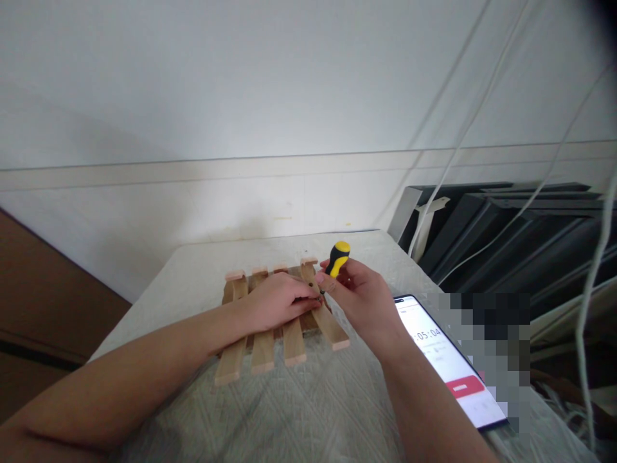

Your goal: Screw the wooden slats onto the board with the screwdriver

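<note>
A small wooden slatted rack [263, 350] lies on the covered table, its several slats running away from me over a crosspiece. My right hand [364, 289] is closed round a yellow-and-black screwdriver [340, 257], held handle up and a little tilted. The screwdriver's lower end reaches the rightmost slat [332, 331], which sits askew from the others. Across the middle slats rests my left hand [274, 302]. Its thumb and fingertips are pinched together at the screwdriver's tip; whatever small thing they hold is hidden. A dark hole shows in the right slat above the fingertips.
A phone [453, 366] showing a timer lies right of my right forearm. Dark panels [482, 225] lean by the wall at the right, with white cables [463, 141] hanging before them. A pale wall [241, 199] stands behind the table [183, 270]. Brown board [53, 296] is at left.
</note>
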Demonstrator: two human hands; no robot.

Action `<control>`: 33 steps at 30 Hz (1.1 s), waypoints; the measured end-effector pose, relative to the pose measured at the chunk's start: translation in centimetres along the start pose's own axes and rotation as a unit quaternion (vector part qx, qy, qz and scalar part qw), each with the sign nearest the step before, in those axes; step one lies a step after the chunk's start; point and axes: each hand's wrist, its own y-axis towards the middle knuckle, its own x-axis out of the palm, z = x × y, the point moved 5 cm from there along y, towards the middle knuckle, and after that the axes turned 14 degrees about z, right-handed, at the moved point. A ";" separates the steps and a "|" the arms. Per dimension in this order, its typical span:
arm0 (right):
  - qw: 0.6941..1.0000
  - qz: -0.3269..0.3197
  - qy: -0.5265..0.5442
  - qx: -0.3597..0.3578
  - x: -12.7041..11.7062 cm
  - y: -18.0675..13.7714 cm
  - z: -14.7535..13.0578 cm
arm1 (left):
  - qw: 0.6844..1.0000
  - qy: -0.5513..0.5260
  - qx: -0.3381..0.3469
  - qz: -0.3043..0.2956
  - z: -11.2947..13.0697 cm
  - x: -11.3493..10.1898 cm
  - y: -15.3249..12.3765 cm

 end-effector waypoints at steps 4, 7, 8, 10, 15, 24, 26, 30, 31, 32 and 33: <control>0.996 -0.045 0.072 -0.023 0.0 -0.1 -0.3 | 1.000 0.002 0.017 -0.003 0.0 0.2 0.1; 0.998 -0.031 0.036 -0.030 -0.1 0.0 -0.1 | 1.000 0.004 0.021 0.004 0.0 0.1 0.0; 0.999 -0.015 0.013 -0.033 -0.1 0.1 0.0 | 1.000 0.005 0.019 0.007 0.0 0.1 0.0; 0.998 0.026 -0.033 -0.041 -0.3 0.2 0.0 | 1.000 0.005 0.011 0.006 0.0 0.0 0.0; 0.996 0.065 -0.061 -0.029 -0.6 0.3 0.2 | 1.000 -0.001 0.005 0.002 0.1 0.0 0.1; 0.998 -0.027 0.040 -0.043 0.0 0.2 -0.1 | 1.000 0.009 0.007 -0.001 0.1 0.1 0.1; 0.999 -0.003 0.022 -0.043 -0.1 0.3 0.1 | 1.000 0.014 0.012 0.005 0.1 0.0 0.1; 1.000 0.017 0.007 -0.015 0.1 0.5 0.9 | 1.000 0.012 0.007 0.002 0.0 0.1 0.1; 1.000 0.022 -0.003 -0.009 0.1 0.6 1.1 | 1.000 0.012 0.004 -0.002 -0.1 0.1 0.1; 1.000 0.026 -0.008 -0.007 0.1 0.6 1.2 | 1.000 0.011 0.000 -0.006 -0.1 0.1 0.1; 1.000 0.027 -0.005 -0.009 0.2 0.6 1.2 | 1.000 0.009 -0.003 -0.008 -0.1 0.1 0.1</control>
